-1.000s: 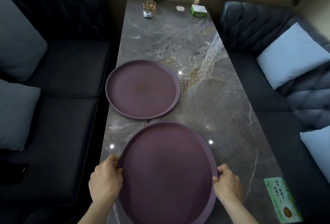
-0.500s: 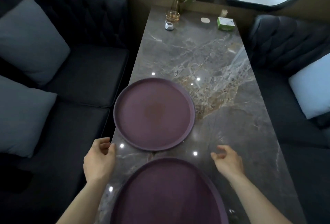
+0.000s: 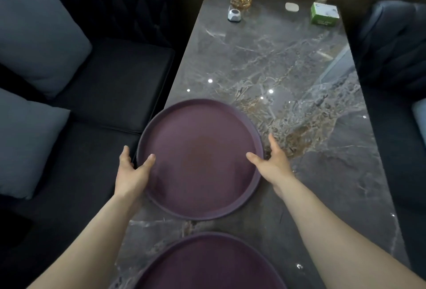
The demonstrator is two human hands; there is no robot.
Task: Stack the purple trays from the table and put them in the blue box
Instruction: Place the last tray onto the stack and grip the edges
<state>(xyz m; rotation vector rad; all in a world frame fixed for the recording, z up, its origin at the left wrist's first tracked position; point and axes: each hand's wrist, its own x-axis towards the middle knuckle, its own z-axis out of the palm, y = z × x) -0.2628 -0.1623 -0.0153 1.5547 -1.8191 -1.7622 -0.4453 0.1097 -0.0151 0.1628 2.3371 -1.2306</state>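
Far purple tray (image 3: 200, 159) lies flat on marble counter (image 3: 288, 76), between both hands. L hand (image 3: 132, 173): fingers (image 3: 125, 156) spread, thumb over rim inside tray, remaining fingers outside rim at tray's L edge. R hand (image 3: 273, 165): fingers (image 3: 273, 144) spread, thumb over rim inside tray, others outside along R edge. Neither hand closed on rim. Near purple tray (image 3: 207, 263) sits on counter below wrists, apart from far tray, partly cut off by frame edge.
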